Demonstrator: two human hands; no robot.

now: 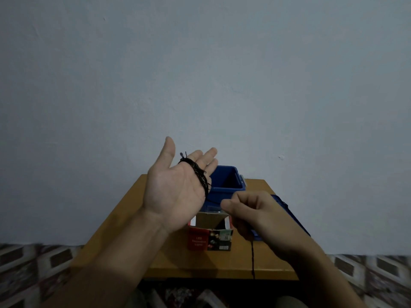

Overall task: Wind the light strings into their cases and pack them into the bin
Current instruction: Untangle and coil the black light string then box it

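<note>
My left hand [175, 185] is raised palm-up over the table, fingers spread, with a black light string [196, 172] wound in several loops around the base of the fingers. My right hand [251, 215] is closed on the loose part of the same string, which runs from the coil to it and hangs down past the table's front edge. Under my hands stands an open cardboard LED-lights case [210, 237], red on its front, flaps up. Behind it sits an open blue bin [226, 185].
The small wooden table [124, 221] stands against a plain pale wall. A blue lid [289, 216] lies to the right of the bin, partly behind my right hand. Patterned floor shows on both sides of the table.
</note>
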